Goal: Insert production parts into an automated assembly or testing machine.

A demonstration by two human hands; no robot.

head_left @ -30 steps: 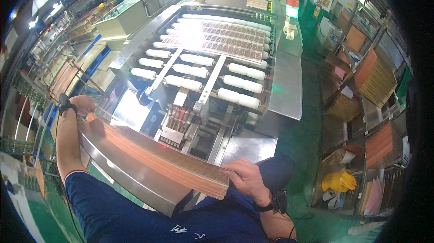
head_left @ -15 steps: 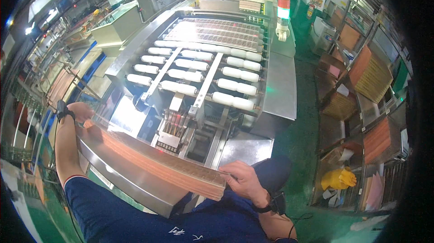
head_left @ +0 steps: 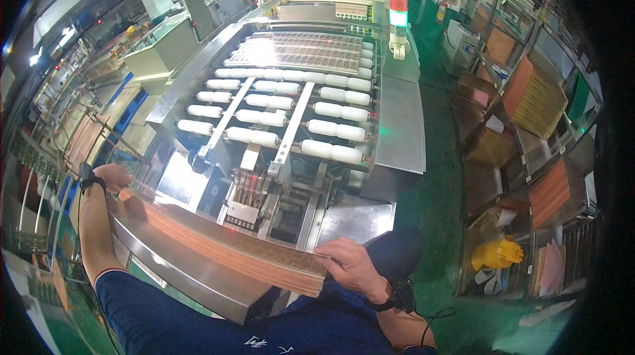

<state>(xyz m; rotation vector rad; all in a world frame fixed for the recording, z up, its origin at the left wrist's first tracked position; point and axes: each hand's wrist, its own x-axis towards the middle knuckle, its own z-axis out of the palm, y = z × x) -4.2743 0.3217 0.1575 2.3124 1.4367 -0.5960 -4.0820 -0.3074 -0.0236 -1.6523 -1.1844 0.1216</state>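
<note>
A stack of thin copper-brown panels (head_left: 218, 233) lies along a metal ledge (head_left: 178, 269) right in front of me. My right hand (head_left: 354, 268) is closed on the right end of the top panel, thumb over its corner. At the far left end, my left hand (head_left: 114, 176) has its fingers curled at the panel's edge, partly hidden by the hand itself. Beyond the stack is a machine with rows of white rollers (head_left: 331, 151). A patterned brown sheet or group of panels (head_left: 297, 51) rests on its farther rollers.
Right of the rollers stands a red, white and green signal lamp (head_left: 398, 21). Shelves at right hold brown panels (head_left: 552, 199) and yellow gloves (head_left: 496, 254). A small fixture (head_left: 243, 213) sits between stack and rollers. Green floor (head_left: 430, 223) runs along the right.
The whole view has shifted slightly, so the machine appears lower and farther left. Both hands stay at the two ends of the stack, with little movement against it.
</note>
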